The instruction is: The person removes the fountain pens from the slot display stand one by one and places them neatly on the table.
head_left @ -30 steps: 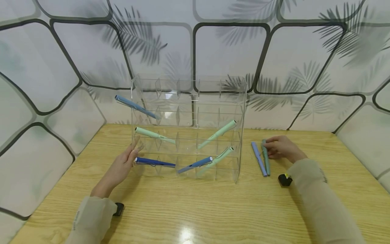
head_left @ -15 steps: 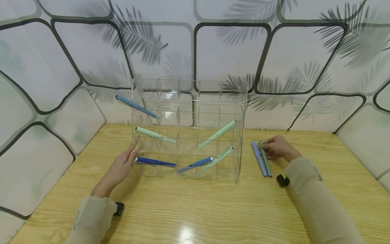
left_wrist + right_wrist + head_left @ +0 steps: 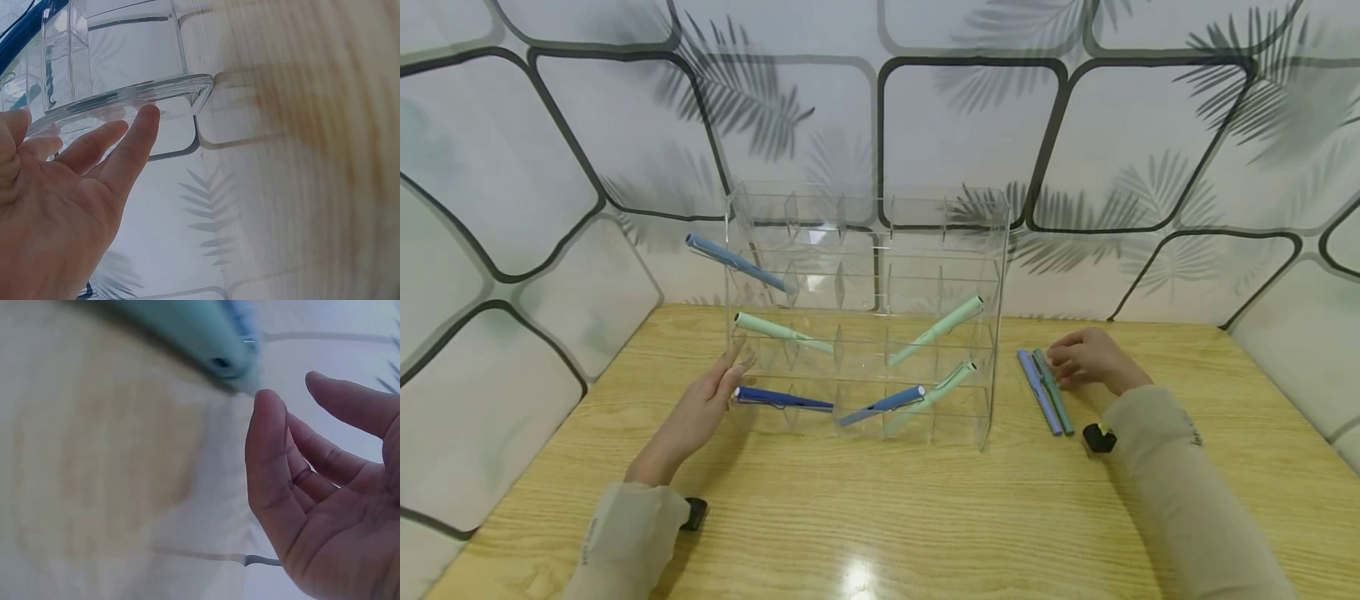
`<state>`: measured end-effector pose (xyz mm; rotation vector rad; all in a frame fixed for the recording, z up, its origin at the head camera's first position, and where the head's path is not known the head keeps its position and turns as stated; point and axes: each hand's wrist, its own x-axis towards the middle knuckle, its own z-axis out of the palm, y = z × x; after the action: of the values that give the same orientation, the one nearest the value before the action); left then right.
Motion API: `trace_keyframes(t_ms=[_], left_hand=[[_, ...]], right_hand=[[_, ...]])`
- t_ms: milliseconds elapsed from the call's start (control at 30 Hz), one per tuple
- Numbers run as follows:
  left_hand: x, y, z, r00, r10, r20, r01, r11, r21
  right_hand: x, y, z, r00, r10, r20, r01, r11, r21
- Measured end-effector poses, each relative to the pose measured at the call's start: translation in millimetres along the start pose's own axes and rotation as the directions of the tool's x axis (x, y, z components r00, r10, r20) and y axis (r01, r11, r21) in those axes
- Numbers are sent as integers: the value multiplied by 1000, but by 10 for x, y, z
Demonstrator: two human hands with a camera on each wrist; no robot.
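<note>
My left hand (image 3: pixel 694 410) is at the left side of a clear acrylic pen rack (image 3: pixel 862 367). In the left wrist view, its extended fingers (image 3: pixel 134 147) touch the rack's side panel from outside. My right hand (image 3: pixel 1093 362) is just right of two capped pens lying side by side on the table, a dark green pen (image 3: pixel 1054 393) and a lavender pen (image 3: pixel 1039 393). In the right wrist view, its bent fingers and thumb stand apart with nothing between them, close to the end of the green pen (image 3: pixel 194 331).
In the rack rest a steel-blue pen (image 3: pixel 736 262), pale green pens (image 3: pixel 936 331), a dark blue pen (image 3: pixel 784 399) and a blue pen (image 3: pixel 880 405), slanted across compartments. The steel-blue pen sticks out left. A patterned backdrop (image 3: pixel 970 142) stands behind the wooden table (image 3: pixel 880 517).
The green pen's top end has shifted left against the lavender pen, turning it nearly parallel. My right fingers have come off the green pen. My left hand has stayed at the rack.
</note>
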<state>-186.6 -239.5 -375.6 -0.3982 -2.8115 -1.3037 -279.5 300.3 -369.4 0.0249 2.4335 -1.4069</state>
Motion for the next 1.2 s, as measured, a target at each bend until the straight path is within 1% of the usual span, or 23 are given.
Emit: trace_keyframes(t_ms=[133, 200, 267, 367, 433, 567, 667, 833, 900, 1033, 1100, 1200], left_hand=[[5, 0, 4, 1000, -1, -6, 1, 1000, -6], [8, 0, 7, 1000, 0, -6, 0, 1000, 2], [8, 2, 7, 1000, -2, -1, 2, 1000, 8], [10, 5, 9, 1000, 0, 5, 0, 1000, 18], [14, 3, 11, 1000, 1, 2, -1, 1000, 14], [15, 5, 14, 1000, 5, -3, -5, 1000, 10], [12, 5, 17, 1000, 5, -4, -5, 1000, 8], [10, 3, 23, 1000, 7, -5, -7, 1000, 10], [10, 3, 24, 1000, 8, -6, -8, 1000, 9], [7, 7, 22, 1000, 6, -4, -5, 1000, 11], [3, 9, 20, 1000, 1, -1, -1, 1000, 14], [-2, 8, 18, 1000, -3, 0, 3, 1000, 18]], right_hand=[[-70, -64, -80, 1000, -10, -17, 11, 998, 54], [-91, -76, -123, 1000, -19, -24, 22, 995, 100], [-113, -93, -162, 999, -34, -29, 38, 988, 149], [-156, -138, -214, 998, -54, -37, 62, 969, 240], [-188, -187, -242, 997, -69, -45, 79, 948, 307], [-248, -319, -281, 994, -96, -58, 112, 887, 448], [-296, -436, -293, 990, -127, -56, 137, 843, 520], [-369, -626, -288, 982, -182, -57, 181, 793, 582], [-391, -695, -277, 976, -210, -64, 206, 774, 599], [-424, -826, -241, 962, -267, -65, 245, 725, 643], [-442, -892, -217, 955, -288, -63, 257, 708, 658], [-471, -989, -176, 948, -313, -54, 267, 690, 673]])
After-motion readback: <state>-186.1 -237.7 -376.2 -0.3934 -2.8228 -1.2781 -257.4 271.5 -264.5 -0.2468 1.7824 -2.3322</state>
